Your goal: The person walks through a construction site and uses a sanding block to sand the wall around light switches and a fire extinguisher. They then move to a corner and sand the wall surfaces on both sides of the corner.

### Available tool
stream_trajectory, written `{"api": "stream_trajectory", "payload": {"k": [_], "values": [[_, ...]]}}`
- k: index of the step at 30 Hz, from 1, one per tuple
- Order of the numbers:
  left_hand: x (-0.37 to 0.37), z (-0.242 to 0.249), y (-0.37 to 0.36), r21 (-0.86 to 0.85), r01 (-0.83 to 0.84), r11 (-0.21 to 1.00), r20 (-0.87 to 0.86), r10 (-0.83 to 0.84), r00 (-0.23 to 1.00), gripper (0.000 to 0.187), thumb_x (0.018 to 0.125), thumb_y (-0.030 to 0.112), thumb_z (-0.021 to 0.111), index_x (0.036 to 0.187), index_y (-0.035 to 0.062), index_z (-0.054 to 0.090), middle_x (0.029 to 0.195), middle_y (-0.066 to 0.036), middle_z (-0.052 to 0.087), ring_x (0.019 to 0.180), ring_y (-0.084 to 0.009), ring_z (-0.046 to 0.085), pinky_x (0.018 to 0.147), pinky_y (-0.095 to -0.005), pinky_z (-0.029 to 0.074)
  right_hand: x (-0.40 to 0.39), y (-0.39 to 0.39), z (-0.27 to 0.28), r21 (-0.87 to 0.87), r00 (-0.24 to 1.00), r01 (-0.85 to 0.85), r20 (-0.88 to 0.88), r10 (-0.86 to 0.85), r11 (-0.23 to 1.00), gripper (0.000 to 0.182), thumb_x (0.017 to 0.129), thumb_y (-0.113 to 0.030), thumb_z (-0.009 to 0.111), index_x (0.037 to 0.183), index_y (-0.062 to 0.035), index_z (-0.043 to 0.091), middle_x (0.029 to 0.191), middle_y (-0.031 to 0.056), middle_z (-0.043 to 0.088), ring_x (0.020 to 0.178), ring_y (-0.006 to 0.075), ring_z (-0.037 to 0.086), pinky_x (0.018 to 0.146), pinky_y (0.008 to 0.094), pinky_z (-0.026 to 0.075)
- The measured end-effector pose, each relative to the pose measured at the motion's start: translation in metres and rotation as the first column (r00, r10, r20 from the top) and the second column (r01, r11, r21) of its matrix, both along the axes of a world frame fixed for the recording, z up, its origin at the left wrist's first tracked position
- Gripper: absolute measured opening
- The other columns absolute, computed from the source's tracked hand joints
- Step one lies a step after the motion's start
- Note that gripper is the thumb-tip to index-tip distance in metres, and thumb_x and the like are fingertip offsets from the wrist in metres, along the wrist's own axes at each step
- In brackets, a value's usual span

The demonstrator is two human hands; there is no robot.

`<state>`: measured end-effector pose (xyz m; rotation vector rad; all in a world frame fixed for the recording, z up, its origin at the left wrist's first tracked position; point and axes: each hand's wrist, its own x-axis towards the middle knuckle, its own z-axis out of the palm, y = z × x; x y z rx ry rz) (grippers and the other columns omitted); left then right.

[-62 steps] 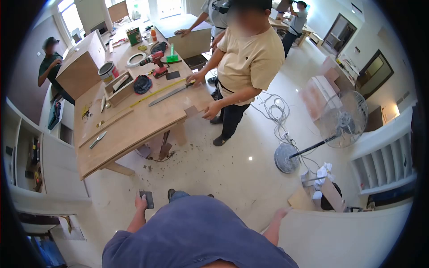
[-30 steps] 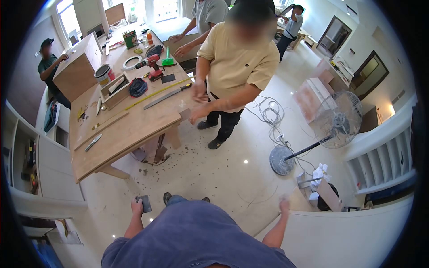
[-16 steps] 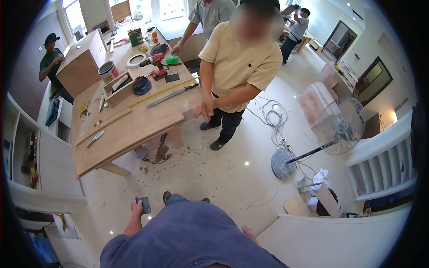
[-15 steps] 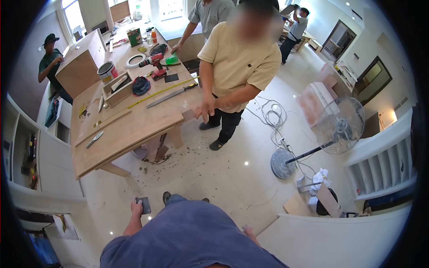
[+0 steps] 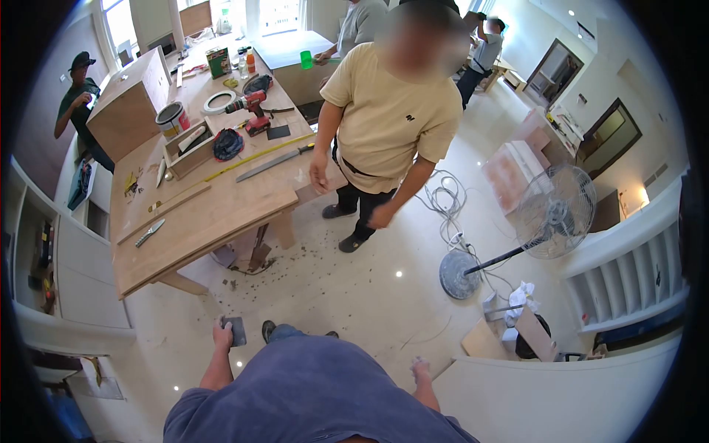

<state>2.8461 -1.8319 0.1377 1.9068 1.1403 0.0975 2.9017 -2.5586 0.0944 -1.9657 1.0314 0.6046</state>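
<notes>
the dark flat block (image 5: 236, 331) sits in the person's left hand (image 5: 223, 336), fingers wrapped round its near edge, held low beside the left hip over the pale floor (image 5: 347, 280). since a second ago it has stayed in that grip while the right hand (image 5: 421, 367) dropped from out at the side to hang by the white panel (image 5: 546, 391), empty and loosely open, so the piece is carried, not worked. its long axis runs roughly upright in view, the free end pointing toward the wooden table (image 5: 199, 214), where a co-worker (image 5: 391, 118) stands.
</notes>
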Motion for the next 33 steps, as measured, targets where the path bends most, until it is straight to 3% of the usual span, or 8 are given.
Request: {"api": "stream_trajectory", "payload": {"k": [3,6,9,12,24,33], "values": [[-0.009,-0.004,0.003,-0.023,-0.011,1.000,-0.019,0.011,1.000,0.051,0.085,0.011,0.067,0.135,0.0052,0.059,0.126,-0.021,0.066,0.118,-0.0345,0.062,0.103,-0.0403,0.046,-0.006,0.011,0.005,0.051,0.996,-0.035,-0.074,0.039,0.998,0.053,0.098,-0.028,0.059,0.146,-0.0077,0.049,0.121,0.0129,0.067,0.088,0.0238,0.067,0.060,0.0367,0.049],[-0.021,-0.003,0.001,-0.015,-0.034,0.999,-0.073,0.033,0.997,0.051,0.084,0.011,0.067,0.135,0.0054,0.059,0.127,-0.022,0.065,0.119,-0.0358,0.062,0.104,-0.0409,0.046,-0.013,0.027,0.018,0.003,0.994,-0.009,-0.104,0.009,1.000,0.049,0.096,-0.028,0.060,0.138,-0.0034,0.057,0.114,0.0155,0.070,0.086,0.0227,0.068,0.070,0.0366,0.053],[-0.031,-0.006,0.000,0.040,-0.043,0.998,-0.092,0.047,0.995,0.051,0.084,0.013,0.067,0.134,0.0057,0.060,0.128,-0.022,0.065,0.120,-0.0366,0.062,0.104,-0.0415,0.046,-0.024,0.033,0.020,0.063,0.996,0.061,-0.065,-0.056,0.996,0.049,0.096,-0.028,0.060,0.139,-0.0048,0.057,0.119,0.0149,0.069,0.092,0.0251,0.069,0.071,0.0379,0.053],[-0.036,-0.007,0.002,0.025,-0.037,0.999,-0.119,0.040,0.992,0.051,0.084,0.014,0.067,0.134,0.0064,0.061,0.128,-0.022,0.065,0.120,-0.0367,0.062,0.104,-0.0418,0.046,-0.026,0.031,0.020,0.058,0.991,0.033,-0.133,-0.025,0.998,0.050,0.096,-0.028,0.061,0.140,-0.0055,0.056,0.117,0.0141,0.070,0.089,0.0245,0.069,0.068,0.0372,0.053],[-0.005,0.005,0.002,-0.017,-0.041,0.999,-0.029,0.041,0.999,0.051,0.085,0.013,0.067,0.135,0.0071,0.060,0.126,-0.021,0.066,0.115,-0.0329,0.064,0.101,-0.0391,0.048,-0.019,0.020,0.010,0.057,0.998,0.059,-0.010,-0.059,0.997,0.051,0.093,-0.029,0.062,0.136,-0.0020,0.059,0.103,0.0145,0.072,0.071,0.0205,0.065,0.056,0.0346,0.050],[-0.022,-0.008,0.000,-0.011,-0.040,0.999,-0.025,0.040,0.999,0.052,0.085,0.011,0.066,0.136,0.0061,0.059,0.128,-0.022,0.065,0.120,-0.0345,0.062,0.104,-0.0403,0.047,-0.016,0.029,0.017,0.055,0.999,0.006,-0.054,-0.003,0.998,0.052,0.095,-0.029,0.064,0.139,-0.0026,0.057,0.107,0.0141,0.071,0.073,0.0196,0.065,0.054,0.0338,0.049]]}}
